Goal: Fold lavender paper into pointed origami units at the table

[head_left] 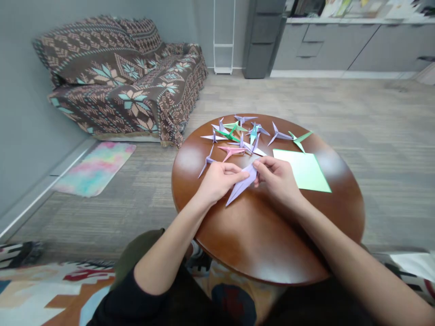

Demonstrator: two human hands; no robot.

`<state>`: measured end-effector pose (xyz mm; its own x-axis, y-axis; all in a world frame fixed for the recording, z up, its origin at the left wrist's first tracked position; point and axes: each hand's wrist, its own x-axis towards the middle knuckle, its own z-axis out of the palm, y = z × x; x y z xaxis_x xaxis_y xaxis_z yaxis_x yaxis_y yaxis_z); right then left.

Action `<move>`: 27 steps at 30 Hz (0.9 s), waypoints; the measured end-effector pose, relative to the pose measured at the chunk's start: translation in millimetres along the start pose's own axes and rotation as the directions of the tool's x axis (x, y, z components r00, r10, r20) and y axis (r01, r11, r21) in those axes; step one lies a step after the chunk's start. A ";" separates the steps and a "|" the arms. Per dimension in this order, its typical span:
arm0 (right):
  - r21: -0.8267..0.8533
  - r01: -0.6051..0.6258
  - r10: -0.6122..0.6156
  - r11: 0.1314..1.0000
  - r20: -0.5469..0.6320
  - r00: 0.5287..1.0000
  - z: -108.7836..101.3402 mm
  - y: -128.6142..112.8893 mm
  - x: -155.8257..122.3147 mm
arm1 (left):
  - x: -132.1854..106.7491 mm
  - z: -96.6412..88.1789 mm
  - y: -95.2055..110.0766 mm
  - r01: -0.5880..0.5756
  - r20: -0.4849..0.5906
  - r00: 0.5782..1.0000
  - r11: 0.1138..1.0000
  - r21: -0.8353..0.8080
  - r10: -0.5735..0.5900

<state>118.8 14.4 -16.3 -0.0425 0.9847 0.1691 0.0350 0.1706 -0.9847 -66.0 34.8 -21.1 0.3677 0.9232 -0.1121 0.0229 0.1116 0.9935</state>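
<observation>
Over a round wooden table (238,231), my left hand (219,181) and my right hand (277,179) both grip a lilac folded paper piece (242,185). Its long point sticks out downward to the left, and part of it is hidden by my fingers. Several finished origami birds lie just beyond my hands, among them a pink one (231,151) and a lilac one (278,133). A green one (299,139) lies further right. Right of my right hand, a flat square of pale green paper (302,170) lies on the table.
A sofa with a patterned brown throw (118,86) stands at the back left, and a pastel mat (95,168) lies on the floor near it. Grey cabinets (340,45) line the back wall. A patterned rug (50,290) lies under my lap.
</observation>
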 end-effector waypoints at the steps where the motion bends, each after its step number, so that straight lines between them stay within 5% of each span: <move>1: -0.012 0.007 -0.007 1.000 -0.004 1.000 -0.1 0.4 -0.1 | 0.0 0.1 0.1 -0.005 -0.008 1.000 1.000 0.017 0.006; 27: 0.032 0.021 -0.021 0.999 0.005 1.000 1.3 -0.8 0.2 | -1.4 2.0 3.9 0.011 -0.007 1.000 0.998 -0.055 -0.011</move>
<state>117.5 14.4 -15.6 -0.0483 0.9807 0.1895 0.0018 0.1898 -0.9818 -64.6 33.3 -17.0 0.3606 0.9245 -0.1235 -0.0247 0.1418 0.9896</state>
